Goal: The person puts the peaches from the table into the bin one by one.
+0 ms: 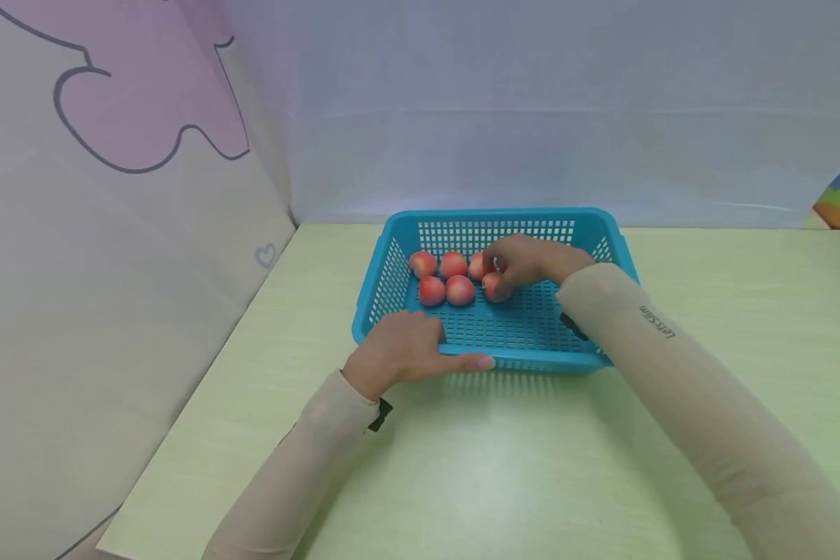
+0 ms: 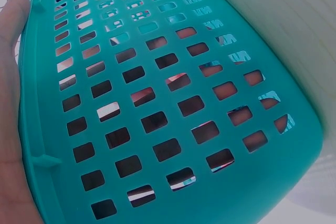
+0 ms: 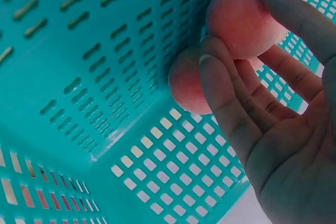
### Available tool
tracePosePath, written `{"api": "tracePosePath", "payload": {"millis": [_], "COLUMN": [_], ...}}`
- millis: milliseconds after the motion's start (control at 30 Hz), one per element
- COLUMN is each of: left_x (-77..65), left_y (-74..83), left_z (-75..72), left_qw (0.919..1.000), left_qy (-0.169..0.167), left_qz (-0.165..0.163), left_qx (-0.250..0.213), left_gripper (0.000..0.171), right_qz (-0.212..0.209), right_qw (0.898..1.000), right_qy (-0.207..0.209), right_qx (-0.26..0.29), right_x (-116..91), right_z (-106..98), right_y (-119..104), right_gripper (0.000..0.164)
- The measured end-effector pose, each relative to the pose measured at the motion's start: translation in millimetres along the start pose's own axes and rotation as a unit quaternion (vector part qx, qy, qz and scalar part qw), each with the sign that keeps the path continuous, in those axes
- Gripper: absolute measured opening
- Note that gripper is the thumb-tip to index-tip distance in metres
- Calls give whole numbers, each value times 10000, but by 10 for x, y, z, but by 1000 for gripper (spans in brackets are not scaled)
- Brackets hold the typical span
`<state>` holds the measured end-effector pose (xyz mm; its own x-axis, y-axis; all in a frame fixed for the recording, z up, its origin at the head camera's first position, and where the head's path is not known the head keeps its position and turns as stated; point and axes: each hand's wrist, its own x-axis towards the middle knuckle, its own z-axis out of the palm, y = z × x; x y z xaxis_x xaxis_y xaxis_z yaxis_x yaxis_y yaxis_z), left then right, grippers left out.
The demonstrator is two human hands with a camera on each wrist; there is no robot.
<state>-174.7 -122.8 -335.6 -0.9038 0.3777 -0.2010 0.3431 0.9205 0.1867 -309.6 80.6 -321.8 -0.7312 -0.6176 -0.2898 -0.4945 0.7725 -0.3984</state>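
A blue plastic basket [image 1: 567, 359] with slotted walls stands on the table and holds several red-pink peaches [image 1: 453, 264] in two rows. My left hand [image 1: 402, 350] grips its near rim toward the left corner, thumb along the outside and fingers over the inside. In the left wrist view, part of that hand [image 2: 11, 114] lies along the rim, beside the basket's slotted wall [image 2: 273, 161]. Inside the basket, my right hand [image 1: 528, 260] pinches a peach [image 3: 241, 22] between thumb and fingers. Another peach [image 3: 188, 81] sits by its fingertips, against the wall in the right wrist view.
The pale green table [image 1: 497, 467] extends in front of the basket and to both sides. Behind it hangs a white sheet [image 1: 532, 140]. A white panel with a pink printed shape [image 1: 147, 101] borders the left side.
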Motion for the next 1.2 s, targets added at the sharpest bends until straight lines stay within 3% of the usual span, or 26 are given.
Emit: {"api": "tracePosePath", "payload": {"millis": [500, 1200], "left_x": [0, -7], "left_y": [6, 1], "left_z": [-3, -2], "left_qw": [9999, 10000], "left_qy": [110, -9], "left_qz": [79, -11], "left_qx": [0, -63], "left_gripper": [82, 83], "right_qz": [-488, -114], "right_qw": [9985, 9998], "right_qy": [155, 140], "right_qx": [-205, -30], "right_x": [44, 62], "right_z": [34, 83], "right_y": [26, -29], "right_gripper": [36, 41]}}
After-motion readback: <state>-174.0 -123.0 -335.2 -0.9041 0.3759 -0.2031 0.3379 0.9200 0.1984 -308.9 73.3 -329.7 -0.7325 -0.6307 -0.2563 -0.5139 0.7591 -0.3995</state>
